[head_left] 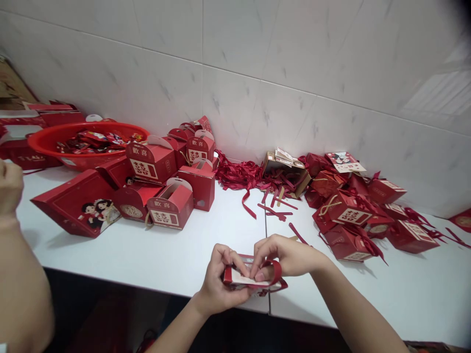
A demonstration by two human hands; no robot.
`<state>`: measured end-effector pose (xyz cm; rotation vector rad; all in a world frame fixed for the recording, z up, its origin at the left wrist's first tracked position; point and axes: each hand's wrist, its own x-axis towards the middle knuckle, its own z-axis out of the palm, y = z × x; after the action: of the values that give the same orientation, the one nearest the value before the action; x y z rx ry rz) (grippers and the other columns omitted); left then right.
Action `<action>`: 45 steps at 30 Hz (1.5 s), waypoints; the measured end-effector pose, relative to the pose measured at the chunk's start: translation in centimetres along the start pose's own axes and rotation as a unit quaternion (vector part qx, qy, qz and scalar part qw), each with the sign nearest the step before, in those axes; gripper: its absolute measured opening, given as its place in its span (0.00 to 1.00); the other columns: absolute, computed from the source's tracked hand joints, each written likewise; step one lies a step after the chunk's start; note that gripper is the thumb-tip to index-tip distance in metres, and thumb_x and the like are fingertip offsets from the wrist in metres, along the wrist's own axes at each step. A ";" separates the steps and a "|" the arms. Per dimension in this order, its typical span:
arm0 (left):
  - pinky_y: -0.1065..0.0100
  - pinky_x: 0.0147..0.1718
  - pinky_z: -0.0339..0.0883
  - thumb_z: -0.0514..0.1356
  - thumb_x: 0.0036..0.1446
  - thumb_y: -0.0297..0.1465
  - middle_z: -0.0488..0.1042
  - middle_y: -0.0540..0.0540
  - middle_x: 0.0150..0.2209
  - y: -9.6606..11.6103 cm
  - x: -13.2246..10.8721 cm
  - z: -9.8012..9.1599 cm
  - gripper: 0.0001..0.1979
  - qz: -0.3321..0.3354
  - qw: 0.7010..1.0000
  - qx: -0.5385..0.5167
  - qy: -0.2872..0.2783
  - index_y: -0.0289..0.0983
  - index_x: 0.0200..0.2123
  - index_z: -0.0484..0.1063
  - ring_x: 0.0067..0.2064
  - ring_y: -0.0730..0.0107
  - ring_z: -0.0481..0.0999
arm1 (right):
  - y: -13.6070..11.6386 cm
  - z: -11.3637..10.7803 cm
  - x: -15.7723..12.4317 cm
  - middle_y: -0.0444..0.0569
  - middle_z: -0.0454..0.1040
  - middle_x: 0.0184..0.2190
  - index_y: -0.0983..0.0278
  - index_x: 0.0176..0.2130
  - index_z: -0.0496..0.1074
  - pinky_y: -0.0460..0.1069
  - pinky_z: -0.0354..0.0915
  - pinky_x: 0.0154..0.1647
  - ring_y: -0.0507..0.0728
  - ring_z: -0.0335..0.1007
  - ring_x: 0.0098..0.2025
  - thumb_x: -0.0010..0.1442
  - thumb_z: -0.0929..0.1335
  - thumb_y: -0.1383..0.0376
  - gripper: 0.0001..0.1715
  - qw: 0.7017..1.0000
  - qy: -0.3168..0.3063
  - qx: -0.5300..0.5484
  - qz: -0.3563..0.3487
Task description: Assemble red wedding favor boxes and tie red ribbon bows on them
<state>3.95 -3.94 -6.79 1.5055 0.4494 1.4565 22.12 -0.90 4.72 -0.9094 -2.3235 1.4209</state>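
Near the table's front edge my left hand (220,278) is closed around a small red gift box (239,279), thumb underneath and fingers over the top edge. The box is tilted, with its pale inside facing up. My right hand (283,257) is closed too, its fingertips pinched together at the box's opening. A red strap (276,273) loops around the right fingertips. My fingers hide what lies deeper inside the box.
Filled-looking red boxes (171,206) stand at left, beside a red basin (47,144) of wrapped sweets. Red ribbons (239,171), an open carton (303,179) and loose strips (277,214) lie behind. Ribbon-tied boxes (348,242) are heaped at right. Another person's arm (25,284) reaches in at left.
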 end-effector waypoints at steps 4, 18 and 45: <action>0.75 0.29 0.63 0.67 0.42 0.18 0.71 0.55 0.29 0.2 0.1 0.0 0.29 0.004 1.000 -0.002 -0.004 0.43 0.36 0.50 0.27 0.77 0.69 | 0.2 -0.5 0.6 0.45 0.74 0.28 0.63 0.35 0.80 0.46 0.67 0.35 0.51 0.68 0.30 0.55 0.70 0.61 0.10 0.999 -0.042 0.000 0.014; 0.74 0.31 0.64 0.67 0.41 0.17 0.71 0.56 0.29 0.0 0.3 0.0 0.29 -0.017 0.999 -0.034 0.001 0.43 0.35 0.49 0.28 0.77 0.70 | -0.8 0.2 -0.5 0.47 0.72 0.27 0.66 0.30 0.79 0.46 0.63 0.32 0.51 0.66 0.29 0.51 0.73 0.68 0.03 0.995 0.063 -0.071 -0.013; 0.71 0.32 0.66 0.67 0.43 0.20 0.72 0.56 0.28 0.1 0.7 -0.2 0.27 -0.034 0.999 -0.034 0.002 0.43 0.34 0.49 0.30 0.74 0.72 | 0.4 3.0 -2.4 0.51 0.80 0.29 0.64 0.37 0.81 0.47 0.69 0.30 0.55 0.74 0.30 0.55 0.72 0.59 0.12 0.970 0.225 0.090 0.002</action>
<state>3.91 -3.36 -6.34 1.4211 0.4457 1.4075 22.55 -4.36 3.17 -1.0537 -1.8313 1.2437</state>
